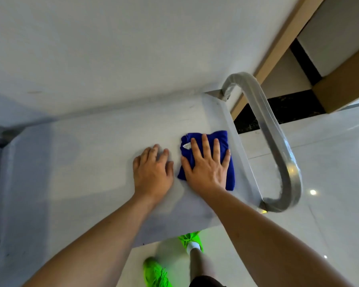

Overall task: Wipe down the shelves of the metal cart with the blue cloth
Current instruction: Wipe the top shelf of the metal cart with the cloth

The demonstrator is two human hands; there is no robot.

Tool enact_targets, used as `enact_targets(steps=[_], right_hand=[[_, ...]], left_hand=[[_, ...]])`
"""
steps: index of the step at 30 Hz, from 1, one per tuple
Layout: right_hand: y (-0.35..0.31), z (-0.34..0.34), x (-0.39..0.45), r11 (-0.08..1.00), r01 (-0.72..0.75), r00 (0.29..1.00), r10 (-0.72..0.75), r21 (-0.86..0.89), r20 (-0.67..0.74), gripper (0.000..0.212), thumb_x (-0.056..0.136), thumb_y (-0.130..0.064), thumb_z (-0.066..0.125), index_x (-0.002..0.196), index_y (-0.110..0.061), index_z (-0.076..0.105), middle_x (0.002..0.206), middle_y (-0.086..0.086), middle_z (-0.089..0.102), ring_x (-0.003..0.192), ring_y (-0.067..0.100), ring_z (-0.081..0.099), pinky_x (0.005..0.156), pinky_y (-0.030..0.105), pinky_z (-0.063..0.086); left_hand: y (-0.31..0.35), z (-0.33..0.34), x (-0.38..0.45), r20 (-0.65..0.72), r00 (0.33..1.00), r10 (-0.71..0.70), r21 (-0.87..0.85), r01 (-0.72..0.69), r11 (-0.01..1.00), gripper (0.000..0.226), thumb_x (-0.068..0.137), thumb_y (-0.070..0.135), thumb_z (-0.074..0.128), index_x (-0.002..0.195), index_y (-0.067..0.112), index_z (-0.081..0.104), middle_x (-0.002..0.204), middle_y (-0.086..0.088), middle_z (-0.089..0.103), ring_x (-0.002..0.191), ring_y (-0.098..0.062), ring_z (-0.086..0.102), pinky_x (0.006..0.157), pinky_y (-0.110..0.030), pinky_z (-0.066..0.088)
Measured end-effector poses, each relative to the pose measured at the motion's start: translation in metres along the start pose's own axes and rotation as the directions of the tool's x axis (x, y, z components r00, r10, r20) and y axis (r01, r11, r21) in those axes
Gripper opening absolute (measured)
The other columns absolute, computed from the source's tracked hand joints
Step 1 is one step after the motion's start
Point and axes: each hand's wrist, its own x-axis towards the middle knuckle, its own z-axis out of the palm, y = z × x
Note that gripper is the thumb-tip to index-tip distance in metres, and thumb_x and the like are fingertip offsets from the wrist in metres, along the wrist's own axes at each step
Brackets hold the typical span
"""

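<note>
Wall: a pale, plain wall [112, 48] fills the upper part of the view, and the cart's far edge stands close against it.
Floor: glossy light tiles [330, 204] lie to the right and below, with small bright spots of reflected light on them.
Cart top shelf: the flat metal shelf [81, 162] of the cart is dull grey-white, faintly smeared, and runs from the left edge of the view to the handle on the right.
Wooden trim: tan strips of a doorway or furniture [282, 38] slant across the upper right, with a dark band [278, 112] beneath them just behind the handle.
Cart handle: a curved metal tube [278, 141], wrapped in clear film, loops up and over the cart's right end; it stands just beside the cloth and bounds the shelf on that side.
Blue cloth: the folded blue cloth [226, 141] lies flat on the top shelf near its right end, a small white tag showing at its upper left corner.
Right hand: the right hand [205, 168] is spread flat on the cloth, fingers straight and apart, pressing it to the shelf.
Left hand: the left hand [152, 170] rests palm down on the bare shelf just left of the cloth, fingers relaxed, gripping nothing.
Shoes: bright green shoes [155, 272] with white socks show on the floor below the cart's near edge.
</note>
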Motion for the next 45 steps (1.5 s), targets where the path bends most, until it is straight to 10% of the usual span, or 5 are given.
enact_targets(steps=[9,21,31,45], right_hand=[[-0.021,-0.019,0.137,0.999,0.037,0.999,-0.037,-0.015,-0.029,0.073,0.092,-0.073,0.01,0.158,-0.04,0.008,0.169,-0.004,0.001,0.153,0.028,-0.009,0.118,0.061,-0.009],[0.018,-0.015,0.059,0.999,-0.029,0.999,0.029,0.015,-0.028,0.07,0.096,-0.069,0.014,0.158,-0.037,0.011,0.169,-0.005,0.005,0.153,0.025,-0.013,0.117,0.058,-0.015],[0.042,0.002,-0.096,0.975,-0.223,0.974,0.224,-0.015,0.034,0.07,0.097,-0.07,0.005,0.159,-0.038,0.005,0.169,-0.006,-0.002,0.152,0.025,-0.016,0.117,0.057,-0.016],[0.019,-0.011,-0.013,0.982,-0.183,0.983,0.182,0.034,0.032,0.069,0.096,-0.07,0.008,0.158,-0.04,0.004,0.169,-0.007,-0.005,0.152,0.023,-0.016,0.116,0.055,-0.019]], left_hand=[[-0.007,0.025,0.004,-0.299,0.95,0.09,0.008,-0.091,0.996,0.039,0.09,0.042,0.065,0.111,0.01,0.073,0.124,-0.016,0.066,0.111,-0.041,0.057,0.1,-0.055,0.039],[0.008,0.002,0.001,0.038,0.999,-0.022,0.032,0.021,0.999,0.057,0.095,0.052,0.053,0.136,0.014,0.058,0.148,-0.015,0.047,0.136,-0.038,0.037,0.112,-0.057,0.025],[0.018,-0.013,0.019,0.42,0.898,-0.13,0.126,0.084,0.989,0.091,0.085,0.079,0.032,0.156,0.022,0.019,0.166,-0.006,0.007,0.15,-0.032,0.007,0.115,-0.055,0.023],[0.008,-0.013,0.006,0.262,0.962,-0.073,0.127,0.041,0.991,0.063,0.098,0.06,0.025,0.152,0.028,0.033,0.162,-0.002,0.024,0.148,-0.026,0.019,0.109,-0.046,0.029]])
